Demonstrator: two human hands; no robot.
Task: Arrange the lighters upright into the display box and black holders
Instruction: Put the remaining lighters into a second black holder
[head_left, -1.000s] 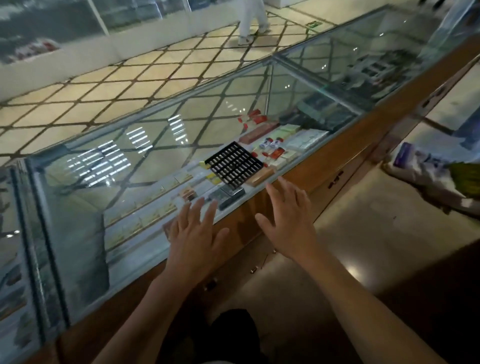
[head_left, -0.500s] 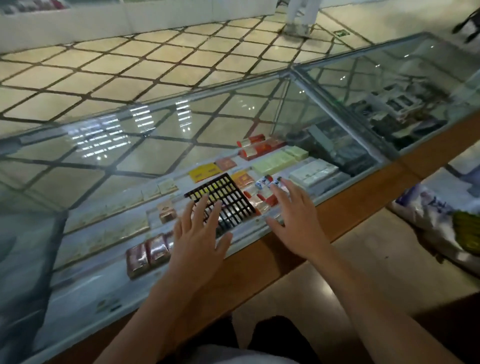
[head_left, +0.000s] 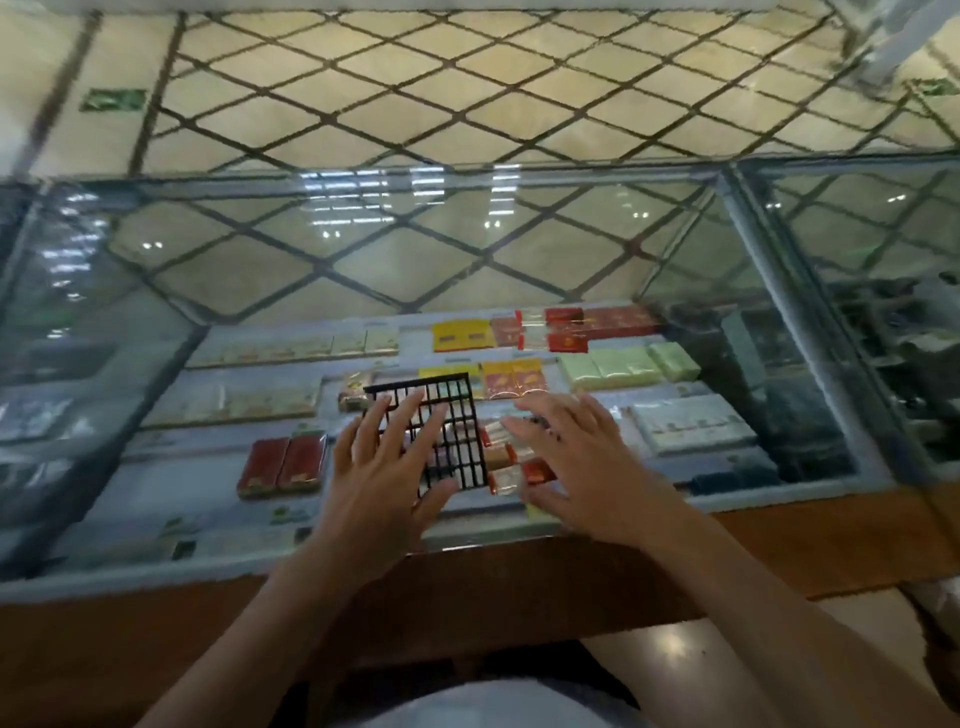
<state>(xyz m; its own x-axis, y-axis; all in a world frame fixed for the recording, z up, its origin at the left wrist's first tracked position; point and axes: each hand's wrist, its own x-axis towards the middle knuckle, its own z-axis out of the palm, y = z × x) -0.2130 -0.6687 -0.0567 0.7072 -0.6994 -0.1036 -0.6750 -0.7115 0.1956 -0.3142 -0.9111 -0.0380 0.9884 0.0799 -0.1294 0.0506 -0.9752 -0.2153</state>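
A black grid holder (head_left: 451, 415) lies flat on the glass top of a display counter (head_left: 363, 260). My left hand (head_left: 387, 467) is spread over its left side, fingers straight, holding nothing. To the right of the grid my right hand (head_left: 582, 462) hovers with straight, spread fingers, also holding nothing. Between the two hands lie a few small clear and red lighters (head_left: 511, 467), partly hidden by my right fingers. Whether the hands touch the glass I cannot tell.
Under the glass lie rows of packets: red ones (head_left: 283, 465) at left, yellow (head_left: 462, 335) and red at the back, pale green (head_left: 628, 366) and white (head_left: 691, 426) at right. A wooden counter edge (head_left: 467, 587) runs along the front. A tiled floor lies beyond.
The view has swung to face the counter squarely and come closer. Both hands have moved forward over the glass; the left now covers the grid holder and the right is over the lighters.
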